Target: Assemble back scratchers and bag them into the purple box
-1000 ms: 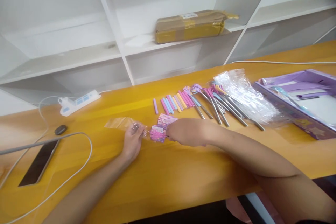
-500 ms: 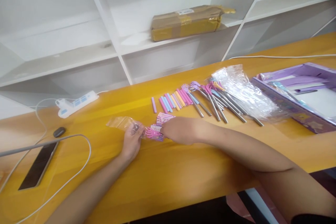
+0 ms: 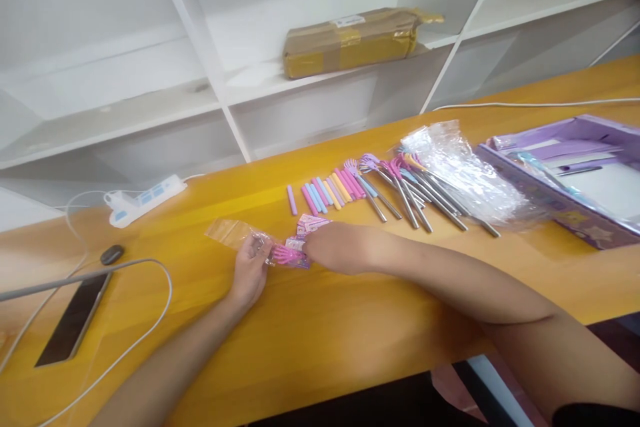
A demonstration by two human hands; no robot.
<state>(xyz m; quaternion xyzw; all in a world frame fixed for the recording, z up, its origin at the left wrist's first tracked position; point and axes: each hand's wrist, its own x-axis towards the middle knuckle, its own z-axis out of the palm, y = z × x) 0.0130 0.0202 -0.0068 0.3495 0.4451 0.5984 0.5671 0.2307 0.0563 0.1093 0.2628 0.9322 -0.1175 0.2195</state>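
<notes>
My left hand (image 3: 250,270) pinches the mouth of a small clear plastic bag (image 3: 231,232) lying on the yellow table (image 3: 320,327). My right hand (image 3: 334,248) is closed on a pink claw-headed tool (image 3: 286,254), its pink head pointing at the bag's opening. A few pink printed cards (image 3: 309,225) lie just behind the right hand. Further back sits a row of coloured sleeves (image 3: 330,191), then several metal-handled claw tools (image 3: 400,190).
A crumpled clear wrapper (image 3: 467,177) and an open purple box (image 3: 575,177) lie at the right. A white power strip (image 3: 145,199), a black mouse (image 3: 112,254), a phone (image 3: 75,317) and cables are at the left. White shelves hold a taped brown parcel (image 3: 355,40).
My right hand has slid left with the pink tool, bringing its head closer to the bag's mouth. The left hand has kept its hold on the bag.
</notes>
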